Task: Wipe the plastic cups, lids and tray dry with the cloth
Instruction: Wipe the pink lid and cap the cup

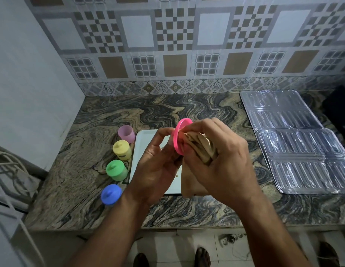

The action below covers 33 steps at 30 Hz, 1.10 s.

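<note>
My left hand [158, 166] holds a pink lid [178, 136] on edge above the white tray [141, 143]. My right hand [218, 160] grips a bunched beige cloth [201, 149] and presses it against the lid's inner face; the cloth's tail hangs down to the tray. Left of the tray stands a row of cups: a pink cup [127, 133] without a lid, a yellow cup [122, 150], a green cup [116, 169] and a blue cup [111, 194], the last three with lids on. Much of the tray is hidden behind my hands.
The marbled counter [110, 116] ends at a front edge just below my wrists. Clear ribbed plastic sheets [295, 143] lie at the right. A plain wall stands on the left, a tiled wall behind. A wire rack [11, 180] is at lower left.
</note>
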Each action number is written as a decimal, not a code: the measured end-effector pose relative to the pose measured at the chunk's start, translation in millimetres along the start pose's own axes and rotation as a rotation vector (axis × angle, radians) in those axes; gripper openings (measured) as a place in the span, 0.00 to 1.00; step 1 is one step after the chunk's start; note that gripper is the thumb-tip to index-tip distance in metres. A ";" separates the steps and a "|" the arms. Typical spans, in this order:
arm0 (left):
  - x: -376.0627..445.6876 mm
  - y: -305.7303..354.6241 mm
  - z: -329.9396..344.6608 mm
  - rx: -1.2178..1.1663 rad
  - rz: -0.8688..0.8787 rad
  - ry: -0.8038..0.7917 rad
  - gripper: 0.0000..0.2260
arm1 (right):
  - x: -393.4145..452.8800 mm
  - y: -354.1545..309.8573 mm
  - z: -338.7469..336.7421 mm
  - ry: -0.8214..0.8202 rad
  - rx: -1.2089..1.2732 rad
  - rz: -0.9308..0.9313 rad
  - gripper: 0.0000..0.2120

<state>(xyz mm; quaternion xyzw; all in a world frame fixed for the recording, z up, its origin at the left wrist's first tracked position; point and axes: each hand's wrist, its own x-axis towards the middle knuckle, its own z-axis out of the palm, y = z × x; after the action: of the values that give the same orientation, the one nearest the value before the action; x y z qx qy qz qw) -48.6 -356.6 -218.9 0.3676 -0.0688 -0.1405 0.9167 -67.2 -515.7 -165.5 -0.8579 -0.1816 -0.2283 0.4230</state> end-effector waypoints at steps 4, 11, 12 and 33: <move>0.3 -0.9 -0.2 0.027 -0.036 -0.020 0.16 | 1.0 0.2 -0.1 -0.004 -0.050 0.014 0.11; 1.7 0.9 7.1 0.057 -0.024 -0.018 0.17 | 5.4 3.8 -12.2 -0.104 0.007 0.104 0.09; 1.8 0.6 8.6 0.074 -0.014 -0.024 0.15 | 5.2 5.0 -12.6 -0.104 0.055 0.150 0.08; 4.1 -8.6 1.9 0.539 0.228 0.056 0.07 | -12.3 28.7 -3.8 -0.039 0.841 0.611 0.15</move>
<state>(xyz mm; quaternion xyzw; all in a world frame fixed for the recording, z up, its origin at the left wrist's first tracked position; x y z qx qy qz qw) -46.9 -365.0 -223.4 0.5914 -0.1192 -0.0032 0.7975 -63.7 -536.8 -188.7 -0.6316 -0.0065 0.0143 0.7752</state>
